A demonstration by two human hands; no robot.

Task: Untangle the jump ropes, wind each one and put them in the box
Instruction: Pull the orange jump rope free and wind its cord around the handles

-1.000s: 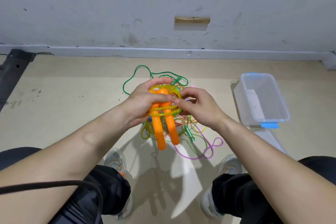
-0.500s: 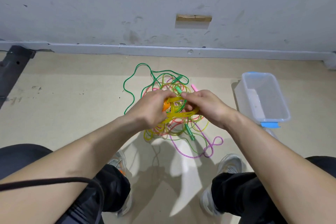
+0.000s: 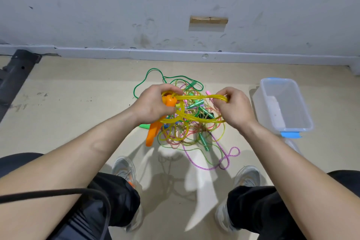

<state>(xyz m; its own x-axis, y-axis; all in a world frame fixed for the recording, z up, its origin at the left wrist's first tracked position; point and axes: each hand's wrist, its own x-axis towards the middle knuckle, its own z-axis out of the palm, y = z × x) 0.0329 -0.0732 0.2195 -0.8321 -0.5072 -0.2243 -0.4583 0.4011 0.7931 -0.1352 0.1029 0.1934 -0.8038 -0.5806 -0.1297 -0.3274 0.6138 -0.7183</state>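
Note:
My left hand (image 3: 153, 103) grips the two orange handles (image 3: 153, 134) of a yellow jump rope, handles pointing down. The yellow rope's loops (image 3: 196, 97) stretch rightward to my right hand (image 3: 234, 106), which holds their far end. Both hands hover above a tangled pile of jump ropes (image 3: 191, 126) on the floor: green, pink, yellow and a purple cord (image 3: 227, 159), with several green handles among them. The clear plastic box (image 3: 285, 126) with blue clips stands to the right of my right hand, nothing visible inside.
The wall with a grey skirting (image 3: 175, 55) runs behind the pile. A dark metal bar (image 3: 17, 70) lies at far left. My two shoes (image 3: 124, 167) flank the near floor, and the box lid (image 3: 294, 146) lies beside the box.
My hands have moved apart, pulling the yellow rope's loops out sideways into a long bundle. The orange handles hang below my left hand again.

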